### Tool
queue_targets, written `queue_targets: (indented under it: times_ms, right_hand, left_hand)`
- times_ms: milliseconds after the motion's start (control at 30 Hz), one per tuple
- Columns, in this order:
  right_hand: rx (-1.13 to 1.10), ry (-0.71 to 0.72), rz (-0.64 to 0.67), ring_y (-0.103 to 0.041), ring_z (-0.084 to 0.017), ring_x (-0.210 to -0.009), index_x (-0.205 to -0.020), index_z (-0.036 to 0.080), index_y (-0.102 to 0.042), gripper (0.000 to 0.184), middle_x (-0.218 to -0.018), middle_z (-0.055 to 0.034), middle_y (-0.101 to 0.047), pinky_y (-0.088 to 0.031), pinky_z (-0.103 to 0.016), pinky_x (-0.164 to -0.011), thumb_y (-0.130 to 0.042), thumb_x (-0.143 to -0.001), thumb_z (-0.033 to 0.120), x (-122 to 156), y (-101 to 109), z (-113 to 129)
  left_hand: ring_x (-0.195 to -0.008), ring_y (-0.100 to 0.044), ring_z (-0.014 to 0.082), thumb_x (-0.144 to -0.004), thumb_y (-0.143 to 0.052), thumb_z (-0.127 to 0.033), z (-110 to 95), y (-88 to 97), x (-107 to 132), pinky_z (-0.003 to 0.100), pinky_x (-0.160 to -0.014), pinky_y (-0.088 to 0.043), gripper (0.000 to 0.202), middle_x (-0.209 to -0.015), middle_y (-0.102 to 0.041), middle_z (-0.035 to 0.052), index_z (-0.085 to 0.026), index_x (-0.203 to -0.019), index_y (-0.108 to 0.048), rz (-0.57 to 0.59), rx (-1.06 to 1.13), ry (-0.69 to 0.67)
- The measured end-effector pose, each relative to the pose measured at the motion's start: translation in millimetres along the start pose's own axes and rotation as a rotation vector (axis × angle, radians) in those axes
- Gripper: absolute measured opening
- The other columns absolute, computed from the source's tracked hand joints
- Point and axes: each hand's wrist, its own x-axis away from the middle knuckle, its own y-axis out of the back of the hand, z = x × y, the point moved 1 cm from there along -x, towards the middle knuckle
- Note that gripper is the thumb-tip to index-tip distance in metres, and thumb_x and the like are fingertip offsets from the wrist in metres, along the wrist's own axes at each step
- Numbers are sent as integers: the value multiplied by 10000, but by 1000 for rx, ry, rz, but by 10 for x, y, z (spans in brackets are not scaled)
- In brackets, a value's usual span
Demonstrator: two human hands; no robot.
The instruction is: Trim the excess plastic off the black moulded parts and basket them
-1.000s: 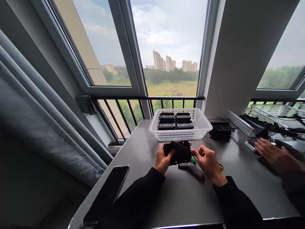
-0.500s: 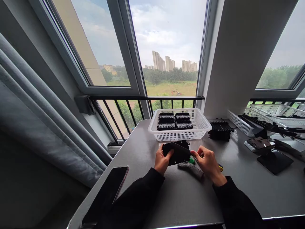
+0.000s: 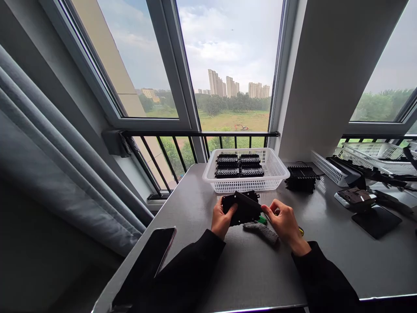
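In front of the basket, my left hand [image 3: 223, 219] is closed around the left side of a black plastic part with notched edges [image 3: 241, 216], thumb on top. A flat black strip [image 3: 249, 202] lies slantwise across that part. My right hand [image 3: 284, 221] pinches the strip's lower right end between thumb and fingers; the other fingers are curled. Beneath the hands, a grey fuzzy cloth-like piece [image 3: 262, 230] and a green object [image 3: 262, 220] rest on the table. A yellow-and-black handle end [image 3: 301, 231] shows beside my right wrist, the rest of it hidden.
A white plastic basket [image 3: 247, 188] holds several black notched parts [image 3: 227, 171]. To its right stands a stack of similar black parts [image 3: 300, 179]. A phone [image 3: 151, 256] lies at the table's left edge. More white baskets [image 3: 374, 150] and a black stand [image 3: 376, 221] are at the right.
The flat black strip has shifted and tilted slightly over the notched part, its upper end a little higher and farther right. Both hands stay almost in place, with the same grip.
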Motion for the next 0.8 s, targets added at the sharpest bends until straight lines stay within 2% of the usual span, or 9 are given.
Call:
queue_targets:
  times_ms: [167,367,533,600,700,733,800]
  right_hand:
    - [4,-20,-13,-455,-131,-513,-620,217,-467,485,-548,28,-495,-322,-251,-534,-510,-862,635,-10,34,7]
    - [64,-74,-140,-463,-142,-521,-609,221,-450,496,-543,20,-511,-318,-258,-542,-493,-868,642,-30,82,-42]
    - [22,-56,-74,-447,-136,-497,-608,221,-465,499,-521,27,-501,-319,-256,-528,-515,-848,656,-17,41,-21]
    - [32,-59,-92,-460,-144,-514,-607,219,-476,498,-534,16,-517,-327,-264,-539,-505,-855,650,-21,46,-19]
    - [16,-78,-143,-523,-170,-590,-657,209,-539,469,-639,-26,-597,-370,-280,-587,-495,-869,624,-43,87,-23]
    - [-12,-84,-124,-540,-175,-613,-704,201,-575,446,-701,-40,-627,-387,-286,-603,-524,-853,618,-52,97,-19]
    - [-107,-107,-6,-559,-170,-620,-842,190,-635,421,-833,-56,-666,-413,-288,-605,-621,-788,607,-61,95,-1]
  left_hand:
    - [-1001,-650,261,-690,-738,-316,0,-3,12,391,-915,-493,377,-970,-705,76,-163,-1011,-615,43,-28,-24]
    - [-991,-650,260,-689,-743,-321,26,23,-16,397,-925,-482,390,-985,-706,87,-154,-1013,-603,0,-33,-17]
    - [-986,-647,256,-668,-759,-336,26,23,-17,377,-901,-490,393,-968,-697,81,-160,-979,-596,7,-36,-1]
    - [-942,-652,236,-667,-756,-337,24,24,-11,364,-871,-501,388,-950,-689,64,-175,-970,-573,-10,-29,-2]
    - [-828,-658,200,-653,-763,-334,32,35,-7,346,-787,-527,457,-903,-670,31,-200,-1010,-513,-78,28,18]
    - [-790,-656,191,-647,-767,-335,40,39,-8,340,-755,-534,491,-882,-661,21,-205,-1032,-491,-92,51,35]
    - [-744,-650,175,-635,-779,-342,61,46,-13,326,-705,-542,548,-860,-645,7,-211,-1059,-458,-115,93,76]
